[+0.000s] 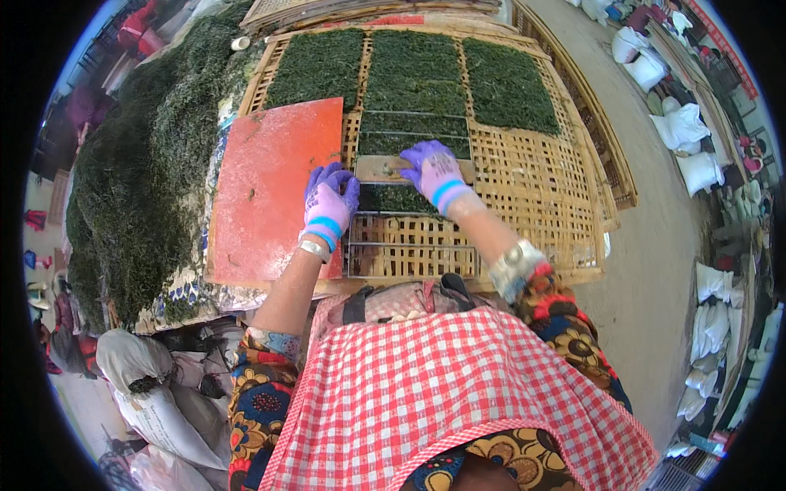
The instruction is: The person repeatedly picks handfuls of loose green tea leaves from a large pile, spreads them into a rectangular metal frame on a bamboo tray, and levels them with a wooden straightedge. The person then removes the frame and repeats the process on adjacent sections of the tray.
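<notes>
My right hand (pixel 437 175), in a purple-coated glove, grips the small handle of a flat wooden board (pixel 372 170). The board lies across a thin metal frame with crossbars (pixel 414 245). Dark green shredded seaweed (pixel 408 146) fills the frame's far part, and bare bamboo weave shows through its near part. At the frame's left side, my gloved left hand (pixel 330 199) has its fingers bent, over the right edge of a red board (pixel 276 184). Whether its fingertips grip the frame is hidden. Beyond lie three seaweed rectangles (pixel 414 70) on a woven bamboo rack (pixel 528 184).
A large heap of loose seaweed (pixel 135 159) rises on the left. Stacked racks (pixel 583 104) line the right edge. Filled sacks (pixel 163 423) stand at lower left, and white sacks (pixel 681 129) lie across the concrete floor (pixel 651 258). Another person (pixel 141 27) is at upper left.
</notes>
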{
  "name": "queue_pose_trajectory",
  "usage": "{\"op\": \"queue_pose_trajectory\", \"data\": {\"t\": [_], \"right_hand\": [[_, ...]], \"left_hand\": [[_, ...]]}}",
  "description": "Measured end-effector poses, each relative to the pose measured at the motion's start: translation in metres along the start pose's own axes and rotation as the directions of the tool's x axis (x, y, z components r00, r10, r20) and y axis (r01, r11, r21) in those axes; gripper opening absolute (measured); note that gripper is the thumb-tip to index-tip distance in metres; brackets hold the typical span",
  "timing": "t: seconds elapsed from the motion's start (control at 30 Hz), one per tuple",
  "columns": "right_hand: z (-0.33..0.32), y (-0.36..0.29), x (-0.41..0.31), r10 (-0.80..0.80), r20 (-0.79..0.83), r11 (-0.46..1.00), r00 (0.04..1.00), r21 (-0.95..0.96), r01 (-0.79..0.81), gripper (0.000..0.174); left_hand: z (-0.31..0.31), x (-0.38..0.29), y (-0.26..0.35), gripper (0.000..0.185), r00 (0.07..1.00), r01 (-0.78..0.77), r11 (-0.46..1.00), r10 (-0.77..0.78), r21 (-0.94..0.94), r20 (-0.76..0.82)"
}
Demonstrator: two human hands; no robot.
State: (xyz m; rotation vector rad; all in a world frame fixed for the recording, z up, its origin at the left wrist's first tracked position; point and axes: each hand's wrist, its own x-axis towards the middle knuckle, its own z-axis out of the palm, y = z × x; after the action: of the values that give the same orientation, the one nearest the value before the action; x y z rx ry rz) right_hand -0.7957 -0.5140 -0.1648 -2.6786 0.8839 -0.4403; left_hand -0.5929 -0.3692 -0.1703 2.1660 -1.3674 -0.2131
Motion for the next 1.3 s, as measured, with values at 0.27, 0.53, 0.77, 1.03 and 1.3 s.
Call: {"op": "queue_pose_trajectory", "data": {"t": [0.27, 0.53, 0.77, 1.03, 1.3], "right_hand": [[0.007, -0.018, -0.022, 0.108, 0.256, 0.987, 0.961, 0.090, -0.135, 0.037], [0.051, 0.003, -0.045, 0.011, -0.124, 0.976, 0.992, 0.219, 0.016, 0.031], [0.041, -0.004, -0.043, 0.039, -0.099, 0.978, 0.994, 0.208, -0.018, 0.038], [0.023, -0.156, 0.024, 0.065, -0.039, 0.965, 0.997, 0.257, -0.052, 0.034], [0.114, -0.402, 0.101, -0.410, 0.220, 0.850, 0.885, 0.444, 0.284, 0.022]], "left_hand": [[0.007, 0.014, 0.011, 0.020, 0.983, -0.036, 0.998, 0.026, 0.047, 0.180], [0.026, 0.020, 0.008, 0.014, 0.967, -0.078, 0.993, 0.053, 0.089, 0.250], [-0.014, -0.007, -0.009, 0.033, 0.950, -0.218, 0.976, 0.213, -0.003, 0.229], [-0.233, -0.080, -0.322, 0.068, 0.774, 0.311, 0.920, -0.099, 0.239, -0.626], [-0.396, -0.096, -0.558, 0.103, 0.794, 0.602, 0.683, -0.460, 0.414, -0.397]]}}
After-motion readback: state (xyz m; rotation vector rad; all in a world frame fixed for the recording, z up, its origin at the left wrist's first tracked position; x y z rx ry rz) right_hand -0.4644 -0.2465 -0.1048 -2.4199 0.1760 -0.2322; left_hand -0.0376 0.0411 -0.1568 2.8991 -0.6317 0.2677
